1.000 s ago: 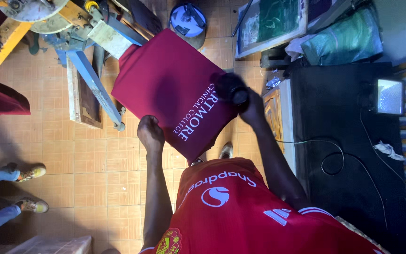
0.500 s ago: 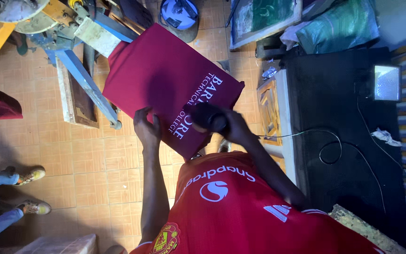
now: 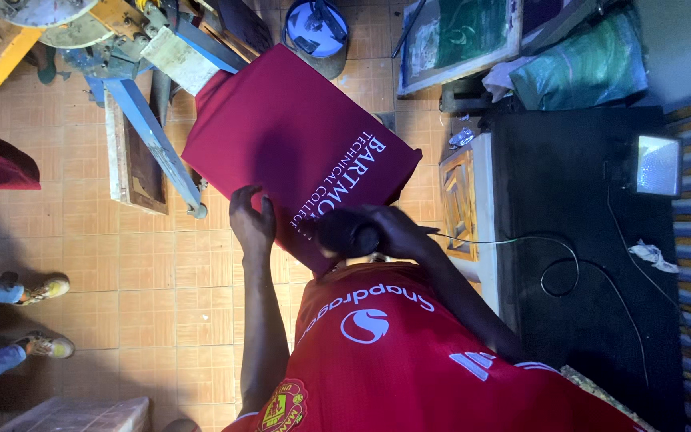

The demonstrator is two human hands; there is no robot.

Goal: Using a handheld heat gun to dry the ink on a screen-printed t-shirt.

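Observation:
A maroon cloth [image 3: 281, 136] with white printed lettering lies stretched flat on a board in front of me. My left hand [image 3: 251, 224] rests open on its near edge, fingers spread on the fabric. My right hand [image 3: 400, 234] grips a dark handheld tool [image 3: 347, 234], held over the near end of the lettering. A thin cord [image 3: 513, 238] runs from the tool to the right. My red jersey fills the bottom of the view.
A blue metal stand [image 3: 149, 132] and a wooden frame [image 3: 131, 164] sit to the left. A blue-lidded bucket [image 3: 314, 28] and a green mesh screen frame [image 3: 461, 40] lie beyond. A black table [image 3: 577, 144] with a lit lamp [image 3: 656, 165] is right. Another person's shoes [image 3: 44, 290] are far left.
My right hand has carried the dark tool along the lettering from its far end toward me. My left hand stayed on the cloth's near edge.

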